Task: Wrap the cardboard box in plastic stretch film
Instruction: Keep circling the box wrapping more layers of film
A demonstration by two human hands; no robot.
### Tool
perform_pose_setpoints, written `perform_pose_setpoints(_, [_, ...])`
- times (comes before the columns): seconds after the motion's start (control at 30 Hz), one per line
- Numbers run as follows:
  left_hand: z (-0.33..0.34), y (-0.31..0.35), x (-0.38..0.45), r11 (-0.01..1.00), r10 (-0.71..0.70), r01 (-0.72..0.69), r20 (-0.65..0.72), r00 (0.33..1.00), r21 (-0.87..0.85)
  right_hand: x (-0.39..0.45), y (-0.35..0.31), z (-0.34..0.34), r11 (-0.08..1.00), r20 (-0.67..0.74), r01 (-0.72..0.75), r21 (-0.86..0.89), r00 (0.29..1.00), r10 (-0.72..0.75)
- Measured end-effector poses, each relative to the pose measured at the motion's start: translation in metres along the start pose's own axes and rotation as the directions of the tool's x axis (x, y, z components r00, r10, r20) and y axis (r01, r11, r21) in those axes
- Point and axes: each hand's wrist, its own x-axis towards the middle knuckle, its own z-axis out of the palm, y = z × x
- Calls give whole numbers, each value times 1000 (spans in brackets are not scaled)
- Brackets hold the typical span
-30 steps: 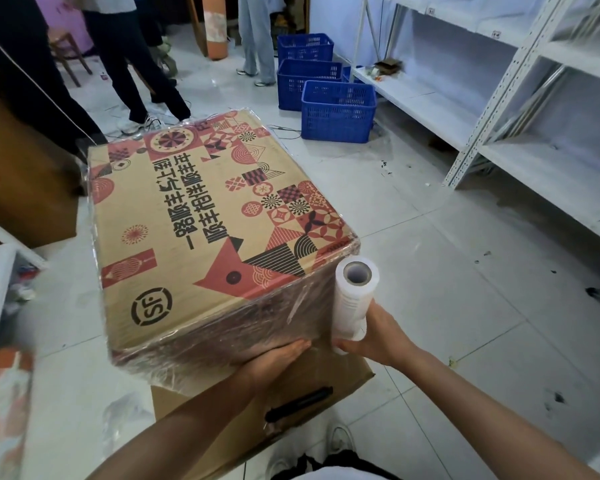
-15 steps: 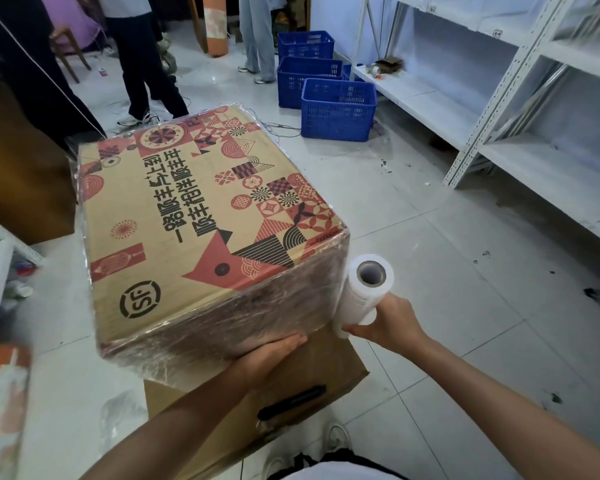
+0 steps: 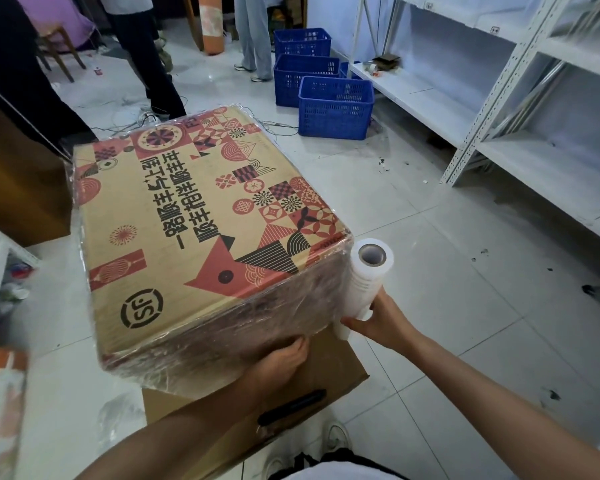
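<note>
Filling mid-frame, printed cardboard box [image 3: 201,244], sides filmed over, atop a plain carton [image 3: 257,403] mostly hidden beneath. Lower centre, left hand [image 3: 278,358] flat against near film-blurred side, fingertips tucked out of sight. Right of corner, right hand [image 3: 383,318] curled round upright film roll [image 3: 364,278], base hidden.

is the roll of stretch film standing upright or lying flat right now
Roughly upright, slightly tilted: the stretch film roll shows its open core end on top, and the right hand grips its lower end.

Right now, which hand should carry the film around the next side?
Probably the right hand: it already grips the film roll at the box corner, while the left hand presses the near side.
</note>
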Motion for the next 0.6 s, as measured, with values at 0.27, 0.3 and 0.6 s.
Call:
perform_pose_setpoints(0.27, [1, -32, 9, 915, 60, -63, 19, 998, 398, 3, 19, -10, 992, 153, -79, -103, 984, 94])
perform_pose_setpoints(0.3, [5, -32, 8, 899, 75, -80, 28, 997, 432, 5, 20, -12, 991, 144, -83, -105, 985, 97])
perform_pose_setpoints(0.6, [18, -30, 5, 946, -42, -4, 134, 990, 324, 15, 16, -8, 973, -57, -102, -209, 994, 92])
